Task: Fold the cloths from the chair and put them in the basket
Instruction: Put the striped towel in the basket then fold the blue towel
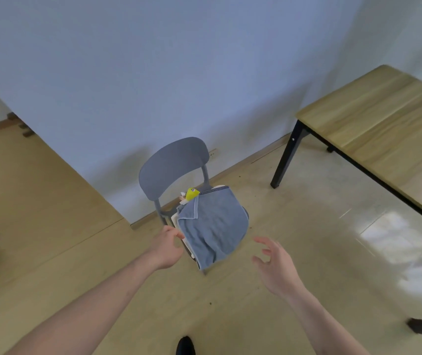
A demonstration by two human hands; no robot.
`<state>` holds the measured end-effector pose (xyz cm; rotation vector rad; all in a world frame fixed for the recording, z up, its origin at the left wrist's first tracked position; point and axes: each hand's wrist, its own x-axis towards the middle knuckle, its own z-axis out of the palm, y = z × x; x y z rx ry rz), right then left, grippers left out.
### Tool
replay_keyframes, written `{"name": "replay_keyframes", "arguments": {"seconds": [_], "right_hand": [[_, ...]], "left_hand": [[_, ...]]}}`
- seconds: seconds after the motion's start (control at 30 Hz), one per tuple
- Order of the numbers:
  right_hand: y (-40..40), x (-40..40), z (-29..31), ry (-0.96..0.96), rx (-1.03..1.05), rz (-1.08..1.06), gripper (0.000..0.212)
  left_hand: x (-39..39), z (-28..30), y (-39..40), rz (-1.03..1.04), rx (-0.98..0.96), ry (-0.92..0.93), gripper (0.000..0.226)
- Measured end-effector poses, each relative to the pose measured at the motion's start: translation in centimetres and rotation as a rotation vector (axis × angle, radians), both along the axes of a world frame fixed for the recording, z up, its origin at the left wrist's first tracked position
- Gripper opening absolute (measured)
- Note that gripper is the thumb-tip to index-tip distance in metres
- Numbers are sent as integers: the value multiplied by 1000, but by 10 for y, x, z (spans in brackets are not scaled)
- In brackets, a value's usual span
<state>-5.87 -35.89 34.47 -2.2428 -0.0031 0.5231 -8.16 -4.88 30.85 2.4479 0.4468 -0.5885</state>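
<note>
We see the blue cloth (213, 226) lying rumpled over the seat of a grey chair (174, 166), its front part hanging off the seat's near edge; one corner is turned back near the backrest, and a dark striped hem shows along its far edge. Under it the edge of a white cloth (188, 245) peeks out along the left side of the seat; behind the blue cloth, close to the backrest, a yellow item (192, 193) sticks up beside something small and pale that we cannot make out.

Our left hand (167, 248) reaches in at the left side of the seat; its fingertips lie at the edge of the cloths, but we cannot tell whether they touch or pinch anything, since the fingers are partly hidden behind the hand. Our right hand (274, 263) hangs in the air to the right of the chair, apart from the cloth, fingers spread and lightly bent, holding nothing.

The chair stands on a pale, glossy floor (294, 201) near a white wall (153, 73); a wooden table (384, 119) with black legs stands to the right; a dark shoe tip (185, 345) shows at the bottom edge.
</note>
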Motion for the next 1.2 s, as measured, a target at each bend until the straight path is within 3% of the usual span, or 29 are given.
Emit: {"name": "replay_keyframes", "arguments": {"seconds": [0.23, 0.37, 0.53, 0.7, 0.77, 0.9, 1.1, 1.2], "right_hand": [[-5, 17, -75, -38, 27, -16, 48], [1, 40, -156, -117, 64, -65, 47], [14, 64, -273, -241, 101, -115, 44], [18, 81, -363, -278, 94, -100, 44], [17, 84, -392, -301, 90, -94, 44], [16, 88, -436, -347, 93, -109, 42], [14, 84, -461, -420, 108, -131, 41], [14, 78, -455, -474, 129, -173, 40]], "left_hand": [[50, -70, -10, -47, 61, -61, 40], [100, -146, -5, -67, 109, -110, 44], [144, -252, 10, -41, 208, -184, 32], [163, -333, 24, 107, 177, -497, 18], [165, -355, 24, 187, 157, -623, 24], [169, -383, 28, 267, 239, -722, 54], [185, -388, 41, 279, 234, -710, 25], [192, -380, 51, 302, 143, -647, 25]]}}
